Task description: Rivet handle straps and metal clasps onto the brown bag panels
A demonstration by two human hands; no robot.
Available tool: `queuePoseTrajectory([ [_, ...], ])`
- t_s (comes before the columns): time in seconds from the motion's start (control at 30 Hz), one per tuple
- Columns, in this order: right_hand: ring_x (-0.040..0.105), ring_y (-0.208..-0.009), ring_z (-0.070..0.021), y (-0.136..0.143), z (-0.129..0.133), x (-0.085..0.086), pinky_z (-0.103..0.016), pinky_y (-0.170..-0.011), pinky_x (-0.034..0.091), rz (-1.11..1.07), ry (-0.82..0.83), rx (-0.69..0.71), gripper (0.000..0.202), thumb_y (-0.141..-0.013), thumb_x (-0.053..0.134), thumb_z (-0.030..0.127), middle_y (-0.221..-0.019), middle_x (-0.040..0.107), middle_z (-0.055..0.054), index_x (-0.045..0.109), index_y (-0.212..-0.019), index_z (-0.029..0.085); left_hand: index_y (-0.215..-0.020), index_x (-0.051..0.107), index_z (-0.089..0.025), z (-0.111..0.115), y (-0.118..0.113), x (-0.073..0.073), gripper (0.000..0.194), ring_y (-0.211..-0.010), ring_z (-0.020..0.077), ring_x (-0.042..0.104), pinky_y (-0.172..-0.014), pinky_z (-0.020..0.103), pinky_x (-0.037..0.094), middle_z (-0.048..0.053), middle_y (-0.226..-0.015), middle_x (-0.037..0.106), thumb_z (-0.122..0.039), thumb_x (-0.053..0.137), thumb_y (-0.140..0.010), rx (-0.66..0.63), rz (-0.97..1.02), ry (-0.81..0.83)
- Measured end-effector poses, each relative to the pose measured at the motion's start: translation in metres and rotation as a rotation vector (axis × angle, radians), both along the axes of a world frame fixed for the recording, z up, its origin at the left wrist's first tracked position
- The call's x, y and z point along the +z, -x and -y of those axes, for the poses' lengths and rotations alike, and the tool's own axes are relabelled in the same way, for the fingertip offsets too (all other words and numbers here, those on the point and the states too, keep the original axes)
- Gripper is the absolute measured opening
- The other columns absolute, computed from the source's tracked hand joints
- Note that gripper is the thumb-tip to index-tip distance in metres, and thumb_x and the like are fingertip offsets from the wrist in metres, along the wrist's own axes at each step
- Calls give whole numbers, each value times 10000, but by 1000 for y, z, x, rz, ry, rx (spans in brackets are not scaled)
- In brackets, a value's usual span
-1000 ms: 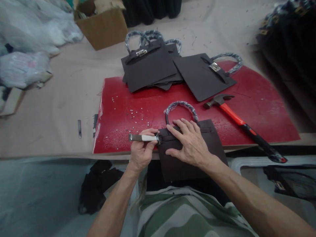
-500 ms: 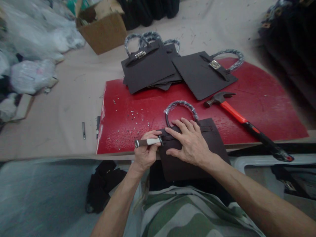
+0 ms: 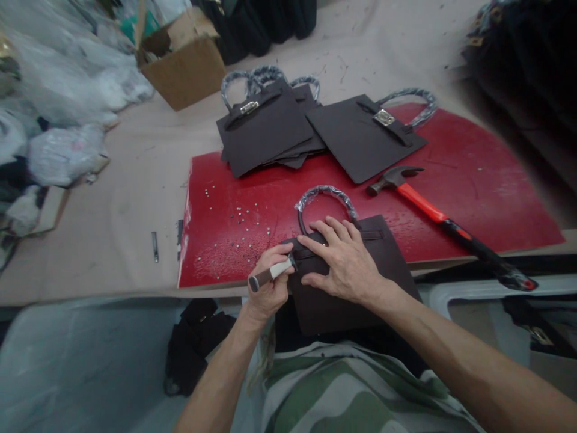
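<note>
A dark brown bag panel (image 3: 351,310) lies over the table's front edge, its plastic-wrapped handle (image 3: 324,190) arching away from me. My left hand (image 3: 269,279) is closed around a short hand tool (image 3: 270,275) with a brown and white handle; its far end meets the strap at the panel's upper left, and its exact kind is unclear. Flat on the panel rests my right hand (image 3: 345,261), fingers spread, covering the middle of the strap. A claw hammer (image 3: 424,201) with a red and black handle lies to the right.
Several similar panels (image 3: 270,132) with metal clasps are piled at the back of a red mat (image 3: 211,222). Small studs (image 3: 238,210) are scattered at its left. A small metal rod (image 3: 155,246) lies further left. Behind stand a cardboard box (image 3: 184,72) and plastic bags (image 3: 63,153).
The tool's near end has dipped toward me, so it slants more, with its far end still at the strap. My right hand stays on the panel. The whole view has shifted slightly.
</note>
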State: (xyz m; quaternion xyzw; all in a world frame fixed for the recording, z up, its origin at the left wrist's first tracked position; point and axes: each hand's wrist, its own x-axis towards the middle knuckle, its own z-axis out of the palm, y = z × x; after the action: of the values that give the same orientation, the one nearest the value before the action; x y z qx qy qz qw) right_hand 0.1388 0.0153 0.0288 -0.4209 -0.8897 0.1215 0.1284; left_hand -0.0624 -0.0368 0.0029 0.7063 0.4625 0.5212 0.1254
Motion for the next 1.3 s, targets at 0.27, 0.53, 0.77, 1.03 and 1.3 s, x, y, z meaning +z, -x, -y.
queuePoseTrajectory([
  [0.27,342,-1411,-393,0,-1,1,-580,-1156,253,-19,2,11,808,-738,751,641,-1509,459,-132,538,-1433,289,-1071,545,-189,2,-6,-4,112,-1067,222,689,-918,443,596,103,-1107,684,-167,567,-963,59,-17,-18],
  [0.53,437,-1368,-355,-11,0,-4,-574,-1148,313,-307,16,11,712,-826,705,496,-1482,491,-153,494,-1451,229,-1062,548,-176,2,-17,-3,120,-1075,209,674,-935,415,582,106,-1104,672,-117,539,-958,138,-54,-40],
  [0.77,574,-1263,-262,-29,0,-12,-483,-1112,450,-974,208,-209,576,-871,678,325,-1361,582,-118,474,-1405,249,-1070,537,-180,7,-18,-7,122,-1105,228,678,-912,423,601,122,-1143,668,-123,539,-961,132,-49,-45],
  [1.03,622,-1177,-255,-26,2,-14,-482,-1066,490,-970,228,-216,521,-856,672,284,-1269,644,-108,520,-1352,231,-1038,554,-198,-5,-13,2,75,-1027,220,702,-881,427,599,100,-1069,694,-175,550,-967,57,0,-6],
  [1.3,631,-1154,-243,-27,2,-15,-462,-1048,500,-984,222,-208,516,-852,672,266,-1244,653,-99,526,-1345,229,-1039,570,-201,-12,-7,2,77,-1012,230,703,-887,440,587,98,-1050,695,-220,558,-966,11,1,63],
])
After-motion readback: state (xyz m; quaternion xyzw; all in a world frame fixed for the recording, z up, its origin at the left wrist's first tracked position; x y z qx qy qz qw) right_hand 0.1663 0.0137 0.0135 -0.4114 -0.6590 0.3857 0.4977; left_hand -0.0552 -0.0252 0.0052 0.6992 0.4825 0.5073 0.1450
